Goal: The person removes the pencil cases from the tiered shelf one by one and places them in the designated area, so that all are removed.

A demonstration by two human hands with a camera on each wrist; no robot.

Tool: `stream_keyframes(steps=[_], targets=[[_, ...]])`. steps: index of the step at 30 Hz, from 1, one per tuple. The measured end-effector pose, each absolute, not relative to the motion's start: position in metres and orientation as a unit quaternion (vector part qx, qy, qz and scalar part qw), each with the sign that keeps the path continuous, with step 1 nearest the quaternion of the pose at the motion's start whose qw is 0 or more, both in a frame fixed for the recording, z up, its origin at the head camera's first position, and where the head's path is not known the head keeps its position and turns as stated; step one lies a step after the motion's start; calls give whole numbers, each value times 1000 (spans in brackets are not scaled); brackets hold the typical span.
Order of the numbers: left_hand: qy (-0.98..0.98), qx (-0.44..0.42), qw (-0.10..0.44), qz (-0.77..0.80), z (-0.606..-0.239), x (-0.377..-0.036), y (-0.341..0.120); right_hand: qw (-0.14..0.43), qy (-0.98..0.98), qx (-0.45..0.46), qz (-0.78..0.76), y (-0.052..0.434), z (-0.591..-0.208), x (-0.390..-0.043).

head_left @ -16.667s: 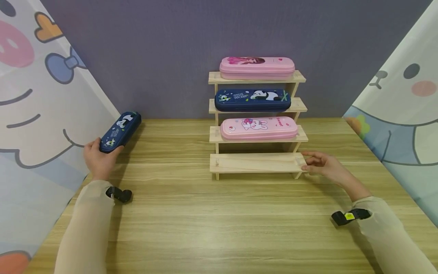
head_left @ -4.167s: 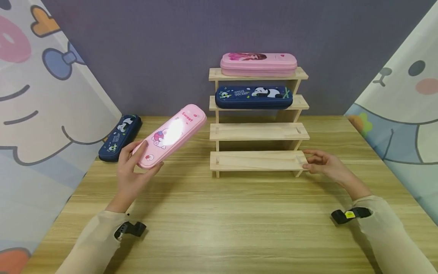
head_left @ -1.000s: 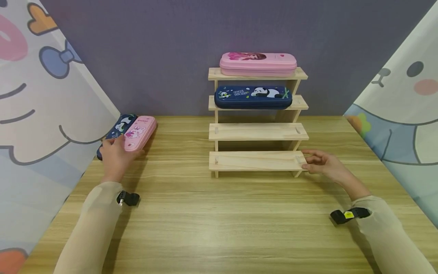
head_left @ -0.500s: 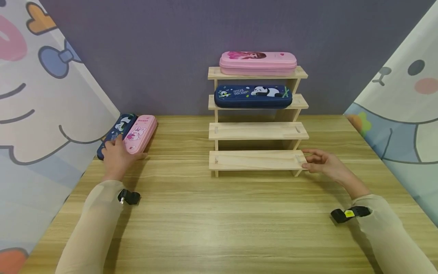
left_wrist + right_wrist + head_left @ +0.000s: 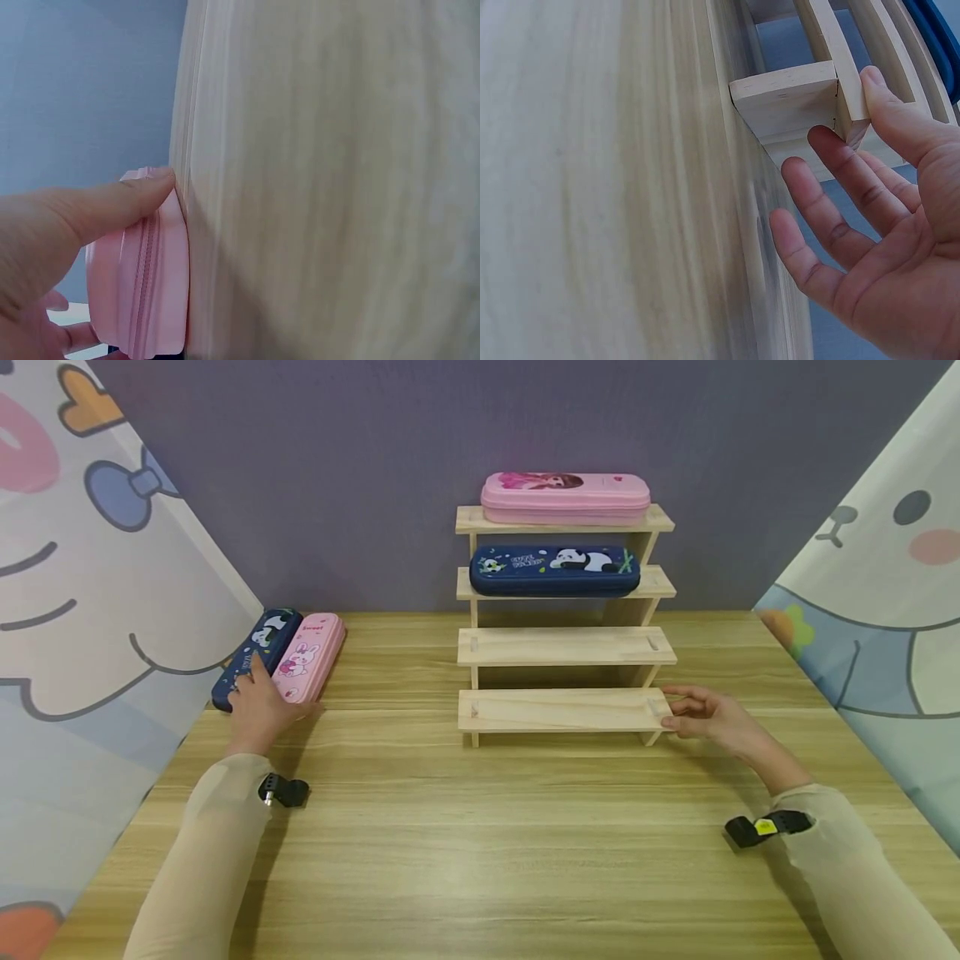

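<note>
A pink bunny pencil case (image 5: 309, 653) lies on the table's far left, side by side with a navy panda case (image 5: 257, 653). My left hand (image 5: 258, 706) holds the pink case (image 5: 142, 289) at its near end, thumb (image 5: 112, 206) along one side and fingers over the other. My right hand (image 5: 701, 714) rests at the right end of the wooden stepped rack's (image 5: 562, 710) bottom shelf. In the right wrist view the thumb of that hand (image 5: 870, 225) lies on the rack's corner (image 5: 787, 101) and the straight fingers touch beneath it.
On the rack, a pink girl-print case (image 5: 565, 497) sits on the top shelf and a navy panda case (image 5: 555, 570) on the second; the two lower shelves are bare. Printed curtains hang at both sides of the wooden table (image 5: 480, 827), with a purple wall behind.
The pink bunny case, carried in the air 4.2 s ago, now lies beside the navy case. Over the last second my left hand slid slightly toward me; the right hand stayed still.
</note>
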State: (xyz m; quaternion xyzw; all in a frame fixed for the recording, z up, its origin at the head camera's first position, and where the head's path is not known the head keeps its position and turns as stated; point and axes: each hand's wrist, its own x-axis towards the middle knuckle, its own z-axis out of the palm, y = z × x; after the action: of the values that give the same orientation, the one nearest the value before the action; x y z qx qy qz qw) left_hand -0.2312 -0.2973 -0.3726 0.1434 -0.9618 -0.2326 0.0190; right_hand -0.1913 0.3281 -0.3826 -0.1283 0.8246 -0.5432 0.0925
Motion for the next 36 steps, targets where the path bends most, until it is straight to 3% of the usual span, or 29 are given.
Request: stream_keyframes(steps=[16, 30, 36], targets=[[-953, 143, 0, -266, -370, -230, -304, 89, 821, -132, -549, 326, -382, -190], [-936, 130, 73, -319, -347, -231, -303, 91, 824, -127, -544, 327, -383, -190], [-921, 148, 76, -352, -339, -234, -302, 90, 824, -130, -545, 328, -384, -190]])
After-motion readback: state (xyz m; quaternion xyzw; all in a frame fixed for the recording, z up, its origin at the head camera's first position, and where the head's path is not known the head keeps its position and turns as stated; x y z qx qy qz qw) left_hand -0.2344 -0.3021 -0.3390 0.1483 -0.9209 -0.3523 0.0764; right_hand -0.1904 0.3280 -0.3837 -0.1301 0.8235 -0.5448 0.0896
